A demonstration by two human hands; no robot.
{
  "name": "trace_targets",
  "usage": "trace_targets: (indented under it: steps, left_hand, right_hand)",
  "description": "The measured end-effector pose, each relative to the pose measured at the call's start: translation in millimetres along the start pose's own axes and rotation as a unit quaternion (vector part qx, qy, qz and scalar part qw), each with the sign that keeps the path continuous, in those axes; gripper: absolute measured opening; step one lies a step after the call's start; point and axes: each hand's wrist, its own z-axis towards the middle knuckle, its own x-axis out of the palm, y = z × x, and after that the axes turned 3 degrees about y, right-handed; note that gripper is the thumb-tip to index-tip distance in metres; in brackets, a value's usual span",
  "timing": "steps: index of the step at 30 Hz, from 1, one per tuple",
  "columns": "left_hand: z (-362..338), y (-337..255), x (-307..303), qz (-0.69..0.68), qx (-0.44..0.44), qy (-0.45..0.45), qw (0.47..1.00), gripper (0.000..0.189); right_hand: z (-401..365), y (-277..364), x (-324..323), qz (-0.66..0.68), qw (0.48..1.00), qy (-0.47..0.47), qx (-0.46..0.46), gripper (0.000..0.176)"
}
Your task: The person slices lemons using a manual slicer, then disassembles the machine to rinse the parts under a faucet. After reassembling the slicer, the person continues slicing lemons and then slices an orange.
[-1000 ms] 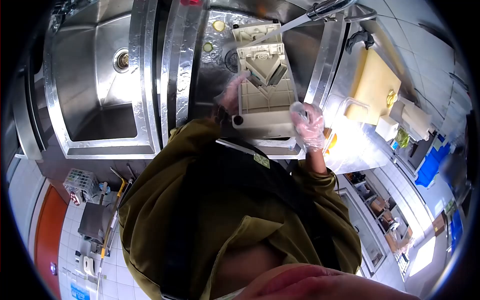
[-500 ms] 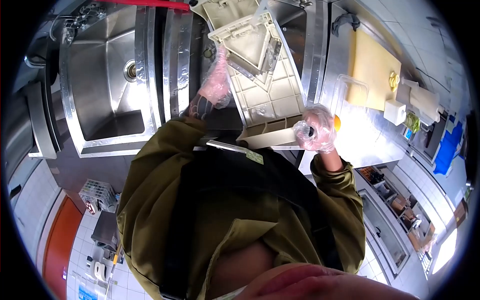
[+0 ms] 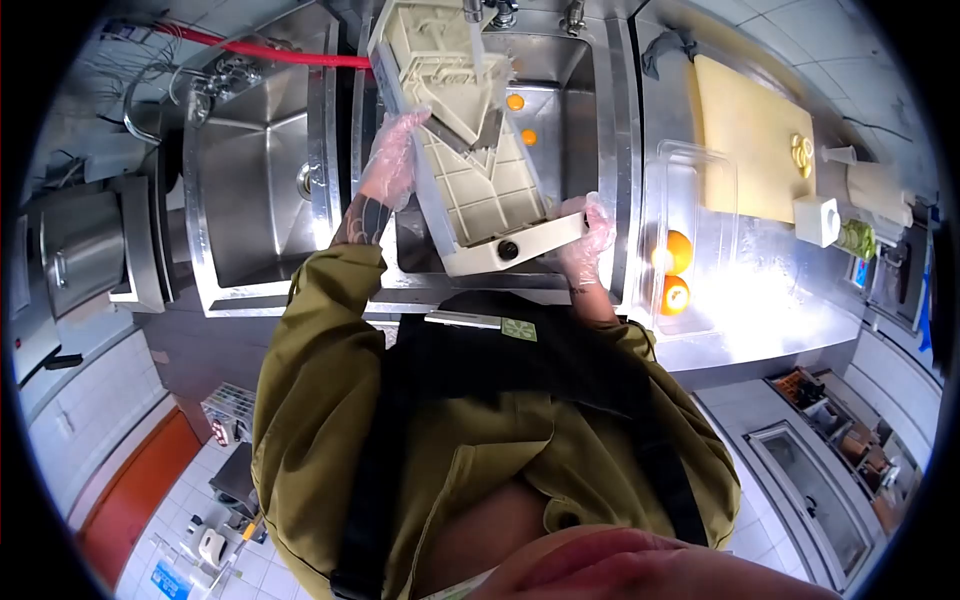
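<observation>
A large off-white mandoline slicer [image 3: 490,205] with a V-shaped blade is held at a tilt over the right-hand sink [image 3: 570,75]. My left hand [image 3: 392,155], in a clear plastic glove, is closed on its left edge beside the blade. My gloved right hand [image 3: 588,235] grips the near right corner, by the end piece with a black knob [image 3: 508,250]. The slicer's far end is under the tap [image 3: 474,10], from which water seems to run onto it. Two small round orange pieces [image 3: 515,102] lie in the sink.
A second steel sink [image 3: 250,200] is on the left, with a red hose [image 3: 290,52] behind. On the right counter are a clear plastic container [image 3: 700,165], orange round fruits [image 3: 678,252], a yellow cutting board [image 3: 740,120] with pale slices [image 3: 801,155] and a white box [image 3: 817,220].
The slicer has shifted left and tilted the other way, so its knob now faces me. Both hands moved left with it. The orange pieces in the sink have come into sight.
</observation>
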Motion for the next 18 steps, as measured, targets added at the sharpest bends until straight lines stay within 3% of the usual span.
trace_targets:
  steps: [2,4,7,10,15,16,18]
  left_hand:
    - [10,1,-16,0.092,0.002,-0.029,0.995,0.055]
    - [-7,-16,1,0.184,-0.034,-0.05,0.981,0.051]
    - [-25,-35,52,0.244,-0.046,-0.087,0.965,0.047]
    - [-1,-34,60,0.226,-0.061,-0.031,0.972,0.047]
    - [33,-31,68,0.226,-0.146,0.015,0.963,0.04]
    - [39,-29,64,0.223,-0.155,0.022,0.962,0.04]
    - [50,-22,53,0.192,-0.177,0.038,0.965,0.04]
  right_hand:
    - [-9,-21,4,0.121,0.99,-0.055,0.051,0.017]
    - [-18,-43,10,0.135,0.972,-0.167,0.098,0.033]
    - [-24,22,41,0.319,0.867,-0.271,0.27,0.028]
    - [-29,84,60,0.312,0.875,-0.231,0.288,0.036]
    - [-21,86,54,0.373,0.859,-0.205,0.284,0.049]
    - [-20,88,56,0.354,0.857,-0.248,0.281,0.049]
    - [-17,72,44,0.29,0.9,-0.183,0.268,0.047]
